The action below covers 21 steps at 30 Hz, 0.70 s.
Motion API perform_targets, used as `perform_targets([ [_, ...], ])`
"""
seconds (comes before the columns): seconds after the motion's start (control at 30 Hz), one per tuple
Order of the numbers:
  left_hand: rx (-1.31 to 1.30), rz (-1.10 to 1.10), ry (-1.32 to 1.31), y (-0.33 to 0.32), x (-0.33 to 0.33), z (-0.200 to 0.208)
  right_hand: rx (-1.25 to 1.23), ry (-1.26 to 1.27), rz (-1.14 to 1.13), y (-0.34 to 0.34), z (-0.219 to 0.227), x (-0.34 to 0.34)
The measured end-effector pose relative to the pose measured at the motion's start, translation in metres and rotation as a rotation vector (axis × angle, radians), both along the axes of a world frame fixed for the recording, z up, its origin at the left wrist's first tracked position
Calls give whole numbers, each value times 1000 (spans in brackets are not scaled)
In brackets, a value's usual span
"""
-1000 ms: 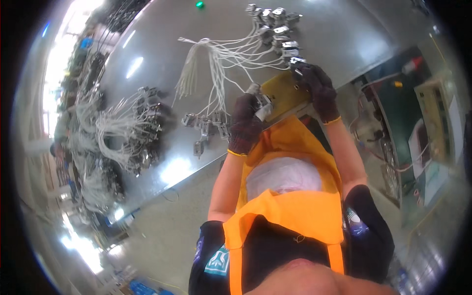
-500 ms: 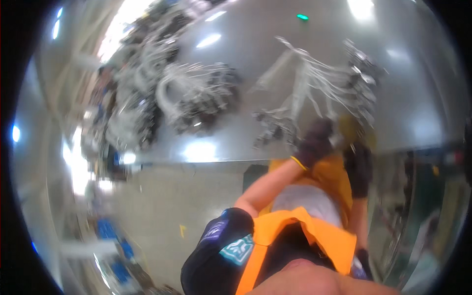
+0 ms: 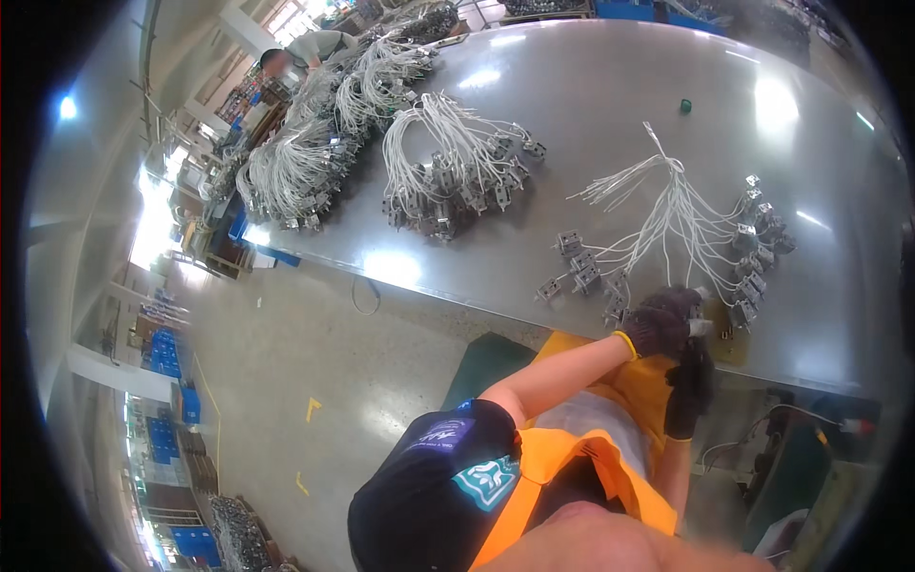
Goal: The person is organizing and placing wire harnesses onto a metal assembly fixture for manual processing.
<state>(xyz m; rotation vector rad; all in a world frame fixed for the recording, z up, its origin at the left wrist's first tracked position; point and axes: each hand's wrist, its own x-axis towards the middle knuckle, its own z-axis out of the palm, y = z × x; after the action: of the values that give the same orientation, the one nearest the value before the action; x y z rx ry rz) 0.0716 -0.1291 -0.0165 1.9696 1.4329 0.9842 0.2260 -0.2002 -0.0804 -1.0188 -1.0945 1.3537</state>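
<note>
My left hand (image 3: 660, 320), in a dark knitted glove with a yellow cuff edge, is closed around a small grey block-shaped part (image 3: 701, 327) at the table's near edge. Just below it, my gloved right hand (image 3: 688, 391) is closed too, its fingertips against the left hand; what they hold is hidden. A fan of white wires (image 3: 671, 214) spreads on the table beyond my hands. Small metal blocks sit at the wire ends, one cluster (image 3: 750, 253) at the right and another (image 3: 581, 265) at the left. A yellowish flat piece (image 3: 728, 336) lies beside my hands.
More bundles of white wires with metal blocks (image 3: 457, 181) lie on the left of the metal table (image 3: 572, 105), with a larger heap (image 3: 295, 176) behind. A small green object (image 3: 686, 106) sits farther back. Another person (image 3: 319, 46) is at the far left.
The view has shifted, moving the table and wires right and downward in the picture, and it is sharper now. My hands remain close together at the table edge.
</note>
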Motion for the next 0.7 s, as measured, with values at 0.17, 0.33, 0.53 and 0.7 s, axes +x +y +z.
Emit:
perform_targets([
  [0.17,-36,83,41,4,7,-15,-64,170,-182,-3,13,-13],
  [0.33,246,100,58,12,8,-60,-34,3,-115,-6,2,-5],
  [0.53,-30,67,-75,2,-5,-7,-19,-217,-219,-6,30,-17],
  [0.7,-10,50,-8,3,-1,-7,68,-313,-74,10,33,-9],
])
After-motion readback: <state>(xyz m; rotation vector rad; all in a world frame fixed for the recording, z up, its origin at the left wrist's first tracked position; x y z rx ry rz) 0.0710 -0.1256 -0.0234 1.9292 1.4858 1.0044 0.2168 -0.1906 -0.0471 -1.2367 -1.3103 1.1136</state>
